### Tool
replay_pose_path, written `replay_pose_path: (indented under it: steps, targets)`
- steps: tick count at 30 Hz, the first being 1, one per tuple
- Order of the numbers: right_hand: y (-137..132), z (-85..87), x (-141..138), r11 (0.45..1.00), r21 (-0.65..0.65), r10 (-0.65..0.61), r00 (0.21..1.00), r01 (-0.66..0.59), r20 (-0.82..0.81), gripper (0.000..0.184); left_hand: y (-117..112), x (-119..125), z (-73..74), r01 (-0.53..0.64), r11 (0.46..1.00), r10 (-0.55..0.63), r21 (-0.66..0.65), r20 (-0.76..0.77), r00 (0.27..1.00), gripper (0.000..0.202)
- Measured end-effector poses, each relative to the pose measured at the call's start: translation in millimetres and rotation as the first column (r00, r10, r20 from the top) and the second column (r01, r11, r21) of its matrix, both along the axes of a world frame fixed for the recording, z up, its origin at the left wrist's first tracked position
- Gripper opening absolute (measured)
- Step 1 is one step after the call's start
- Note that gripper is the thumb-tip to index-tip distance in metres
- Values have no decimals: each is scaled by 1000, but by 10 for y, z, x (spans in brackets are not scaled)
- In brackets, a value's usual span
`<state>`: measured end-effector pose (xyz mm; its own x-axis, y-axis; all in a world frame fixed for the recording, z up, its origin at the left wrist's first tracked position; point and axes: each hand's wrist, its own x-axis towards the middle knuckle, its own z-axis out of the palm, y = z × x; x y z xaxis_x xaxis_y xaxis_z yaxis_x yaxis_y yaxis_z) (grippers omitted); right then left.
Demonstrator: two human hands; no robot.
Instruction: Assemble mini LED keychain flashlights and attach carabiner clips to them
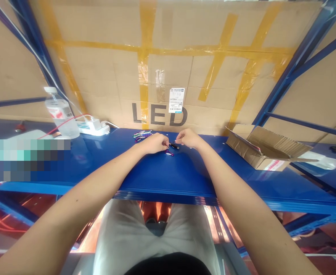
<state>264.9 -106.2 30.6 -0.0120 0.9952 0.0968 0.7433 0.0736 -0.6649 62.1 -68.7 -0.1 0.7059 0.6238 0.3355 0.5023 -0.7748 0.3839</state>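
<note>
Above the blue tabletop (162, 172), my left hand (155, 143) is closed in a pinch, its fingertips beside a small black cylindrical piece (174, 146). My right hand (189, 138) also pinches, just to the right of that piece. Whatever sits between the fingertips of either hand is too small to make out. A short shiny purple piece (169, 153) lies on the table just below the fingers of my left hand. Behind my left wrist is a bunch of slim metallic pieces (141, 135) in green, purple and silver.
An open cardboard box (258, 152) stands on the right. To the left are a plastic bottle (59, 114), a white power strip (95, 128) with plugs and a red cable, and a blurred-out area. A large taped carton (107, 84) marked LED rises behind the table.
</note>
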Motion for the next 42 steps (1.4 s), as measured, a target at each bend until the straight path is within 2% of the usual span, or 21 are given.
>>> replay_pose_path:
  steps: [4, 7, 10, 14, 20, 23, 26, 30, 35, 39, 42]
  targets:
    - [-22, 8, -25, 998, -9, 68, 998, -68, -18, 5, 19, 28, -6, 1, 998, -2, 64, 22, 1000, 9]
    - [-22, 0, -54, 992, -42, 124, 992, -123, 19, 9, 53, -13, 42, -29, 999, 26, 38, 70, 997, 10]
    - [-29, -7, -103, 991, -76, 124, 981, -114, 146, 8, 83, -113, 136, -130, 991, 126, 21, 142, 982, 17]
    - [-75, 10, -177, 990, -99, 126, 938, -99, 323, 11, 122, -273, 258, -254, 964, 234, 83, 200, 951, 21]
    - [-131, 62, -194, 983, -140, 160, 914, -115, 372, 25, 312, -544, 297, -421, 901, 382, 103, 270, 884, 19]
    - [-104, 69, -148, 991, -93, 118, 959, -97, 258, 27, 422, -702, 259, -508, 853, 484, 116, 186, 855, 14]
    - [-65, 63, -104, 1000, -21, 9, 991, -6, 136, 24, 482, -801, 190, -501, 861, 503, 88, -3, 864, 14]
    - [-41, 43, -100, 997, 23, -71, 994, 69, 89, 20, 506, -794, 82, -514, 855, 519, 72, -140, 844, 20]
    - [-49, 20, -138, 995, 76, -72, 996, 67, 56, 22, 523, -727, 21, -510, 853, 522, 111, -184, 833, 14]
    - [-48, 14, -143, 992, 108, -71, 997, 66, 39, 22, 502, -710, 47, -483, 865, 501, 135, -206, 840, 10]
    - [-35, 8, -137, 991, 121, -67, 997, 64, 26, 21, 470, -695, 73, -466, 879, 477, 102, -212, 853, 10]
